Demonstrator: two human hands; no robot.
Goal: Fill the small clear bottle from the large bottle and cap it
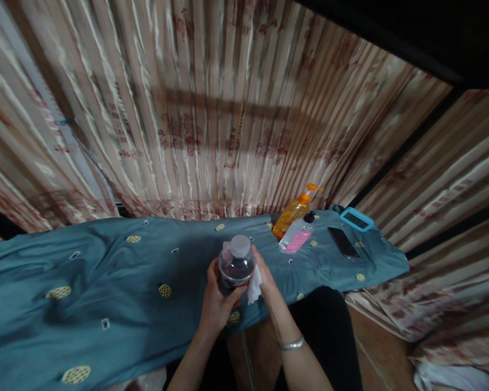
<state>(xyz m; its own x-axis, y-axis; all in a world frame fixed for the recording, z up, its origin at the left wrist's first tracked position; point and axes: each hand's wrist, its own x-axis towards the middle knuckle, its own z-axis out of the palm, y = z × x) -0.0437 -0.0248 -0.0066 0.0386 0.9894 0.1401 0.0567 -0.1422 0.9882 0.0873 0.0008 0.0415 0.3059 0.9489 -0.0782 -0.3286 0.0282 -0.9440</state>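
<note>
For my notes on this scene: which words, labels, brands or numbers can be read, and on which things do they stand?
None can be read.
Held bottle: label too dark and blurred.
Orange pump bottle: no legible text.
Clear bottle with pink label: print too small.
Curtain: red marks blurred.

Bench cloth (106, 271): teal-blue, scattered yellow mesh-pattern ovals plus small white-edged dark squares. Curtain (212, 119): beige/cream vertical stripes, faded red floral print. Held bottle (235, 266): clear with dark contents, whitish-grey cap, red at the label. Cloth scrap (254, 288) against the bottle: white. Pump bottle (293, 214): orange, orange pump. Bottle beside it (296, 236): clear, pink label, black cap. Phone (343, 242): black. Case (356, 219): light blue rim, dark centre. Bracelet (291, 344) on right wrist: silver. Floor (375, 347): reddish-brown.
</note>
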